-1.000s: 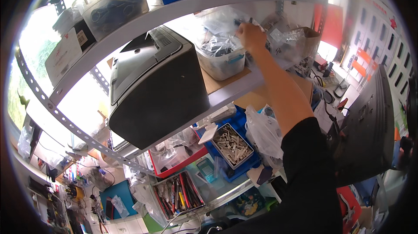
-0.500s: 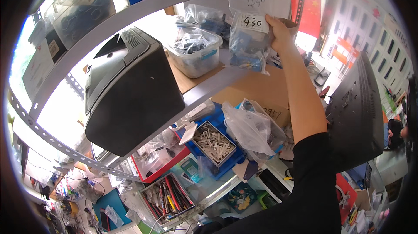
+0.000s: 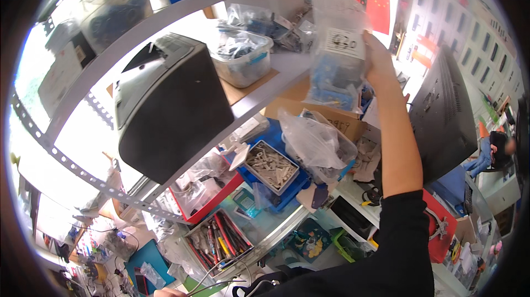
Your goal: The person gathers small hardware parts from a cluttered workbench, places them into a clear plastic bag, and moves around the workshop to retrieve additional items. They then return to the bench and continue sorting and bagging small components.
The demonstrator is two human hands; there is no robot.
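Item: clear plastic bag (image 3: pixel 326 73), upright, with white label (image 3: pixel 343 45) bearing handwriting and blue-toned contents (image 3: pixel 332 97) toward the bottom; exact kind blurred. Located at upper centre-right, in front of the shelf (image 3: pixel 279 85) near its right end, above an open-flapped cardboard box (image 3: pixel 287 108).

Right hand (image 3: pixel 379 62): grasping the bag by its right edge, beside the label. Left hand (image 3: pixel 170 293): barely in view at the lower edge, near thin cables (image 3: pixel 212 284); grip impossible to tell.

Done, by appearance: bag in hand and clear of the shelf. Not done: bag not set down; no sign of contents taken out. Closure of the bag's top too blurred to judge.

On the shelf: translucent tub (image 3: pixel 243 70) full of bagged pieces, further bags of parts (image 3: pixel 256 19) just behind, black printer (image 3: pixel 176 114) to the left.

Below: plastic-covered container (image 3: pixel 314 139) near the box; tray of narrow pale pieces (image 3: pixel 271 167) on a blue bin (image 3: pixel 303 187); box of pens and tools (image 3: pixel 221 242) nearer the lower edge.

Far right: dark monitor (image 3: pixel 444 114), beyond the forearm.
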